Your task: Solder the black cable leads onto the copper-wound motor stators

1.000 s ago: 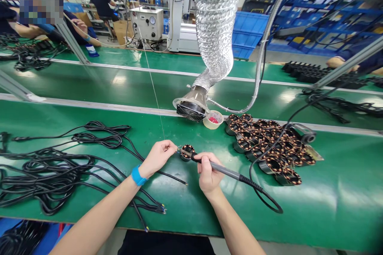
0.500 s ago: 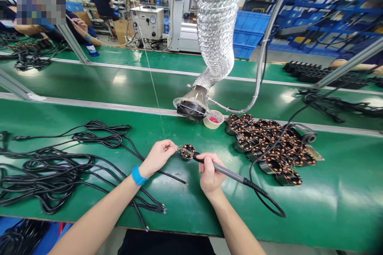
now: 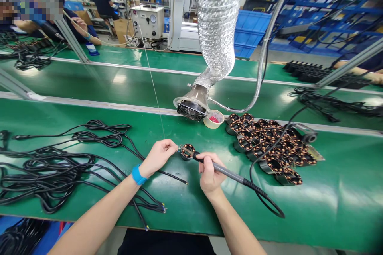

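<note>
In the head view my left hand (image 3: 161, 154), with a blue band at the wrist, is closed in a pinch beside a small motor stator (image 3: 187, 157) with copper windings. A thin solder wire (image 3: 153, 83) comes down from above to these fingers. Fine wire ends show between the fingertips and the stator; their exact contact is too small to tell. My right hand (image 3: 212, 173) is wrapped round a soldering iron (image 3: 231, 173), whose tip reaches over the stator towards my left fingertips. The iron's cord loops off to the right.
Many black cables (image 3: 60, 167) lie at the left, their stripped ends near my left forearm. Stators (image 3: 269, 139) are grouped at the right. Behind my hands hang a fume extractor hood (image 3: 193, 101) and foil duct (image 3: 218, 20), by a small tub (image 3: 213, 123) with red contents. Co-workers sit beyond.
Both hands, the iron and the stator hold nearly the same place. At the upper left, a co-worker's arm has shifted slightly.
</note>
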Available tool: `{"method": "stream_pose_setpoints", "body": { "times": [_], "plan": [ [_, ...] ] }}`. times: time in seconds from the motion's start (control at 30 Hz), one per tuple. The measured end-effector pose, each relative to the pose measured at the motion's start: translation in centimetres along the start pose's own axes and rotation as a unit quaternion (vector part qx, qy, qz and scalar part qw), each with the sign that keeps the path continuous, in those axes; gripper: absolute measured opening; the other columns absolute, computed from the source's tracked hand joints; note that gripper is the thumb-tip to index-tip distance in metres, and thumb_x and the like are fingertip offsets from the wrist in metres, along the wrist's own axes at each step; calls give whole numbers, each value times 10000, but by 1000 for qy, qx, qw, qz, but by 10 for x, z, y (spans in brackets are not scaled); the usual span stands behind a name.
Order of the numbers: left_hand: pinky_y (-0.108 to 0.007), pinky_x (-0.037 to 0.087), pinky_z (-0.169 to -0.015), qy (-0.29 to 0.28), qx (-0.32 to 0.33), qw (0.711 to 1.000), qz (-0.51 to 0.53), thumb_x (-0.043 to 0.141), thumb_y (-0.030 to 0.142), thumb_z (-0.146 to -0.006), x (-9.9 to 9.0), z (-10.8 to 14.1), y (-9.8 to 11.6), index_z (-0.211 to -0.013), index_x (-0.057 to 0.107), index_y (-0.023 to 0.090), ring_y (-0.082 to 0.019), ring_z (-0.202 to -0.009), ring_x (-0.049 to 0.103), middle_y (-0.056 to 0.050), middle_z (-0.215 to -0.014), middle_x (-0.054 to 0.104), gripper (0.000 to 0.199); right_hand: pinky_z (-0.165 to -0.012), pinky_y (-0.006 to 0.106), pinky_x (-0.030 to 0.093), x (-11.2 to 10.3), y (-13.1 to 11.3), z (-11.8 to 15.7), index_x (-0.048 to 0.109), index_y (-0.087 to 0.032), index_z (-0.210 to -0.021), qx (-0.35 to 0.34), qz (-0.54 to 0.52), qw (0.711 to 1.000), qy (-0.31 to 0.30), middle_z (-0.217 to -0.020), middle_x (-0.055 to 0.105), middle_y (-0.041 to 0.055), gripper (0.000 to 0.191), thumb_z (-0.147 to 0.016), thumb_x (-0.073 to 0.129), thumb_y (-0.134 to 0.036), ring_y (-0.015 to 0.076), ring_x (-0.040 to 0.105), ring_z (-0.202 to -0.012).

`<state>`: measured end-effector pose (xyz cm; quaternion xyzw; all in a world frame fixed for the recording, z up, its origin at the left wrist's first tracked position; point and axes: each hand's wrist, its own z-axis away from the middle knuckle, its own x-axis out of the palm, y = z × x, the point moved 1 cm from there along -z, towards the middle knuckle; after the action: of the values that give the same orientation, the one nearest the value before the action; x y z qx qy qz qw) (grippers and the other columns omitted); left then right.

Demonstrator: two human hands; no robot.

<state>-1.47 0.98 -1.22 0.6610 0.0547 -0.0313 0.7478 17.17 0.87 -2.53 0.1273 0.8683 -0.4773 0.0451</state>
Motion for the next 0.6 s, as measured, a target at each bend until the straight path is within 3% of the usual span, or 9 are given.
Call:
{"method": "stream_pose_setpoints", "body": {
  "times": [0.2, 0.4, 0.6],
  "plan": [
    [-235, 349, -584, 1, -3, 1000, 3, 622, 417, -816, 0, 1, 0, -705, 624, 153, -109, -591, 444, 11, -653, 577, 287, -576, 305, 510, 0, -1, 0, 701, -203, -805, 5, 6, 1000, -1, -593, 615, 18, 338, -959, 423, -315, 185, 657, -606],
    [-234, 364, -599, 0, -1, 1000, 2, 617, 381, -823, 1, 0, 0, -723, 636, 148, -114, -612, 466, 2, -676, 599, 254, -540, 287, 483, 2, 0, 1, 691, -186, -867, 13, -17, 1000, -11, -516, 539, -31, 310, -970, 422, -299, 134, 545, -445],
    [-237, 367, -609, -4, 1, 1000, 2, 614, 420, -821, 1, 1, 2, -709, 620, 154, -121, -630, 476, -3, -685, 599, 289, -603, 286, 520, 5, -11, -4, 669, -207, -993, -29, -33, 998, -43, -606, 601, -30, 228, -970, 443, -223, 130, 605, -532]
  ]
}}
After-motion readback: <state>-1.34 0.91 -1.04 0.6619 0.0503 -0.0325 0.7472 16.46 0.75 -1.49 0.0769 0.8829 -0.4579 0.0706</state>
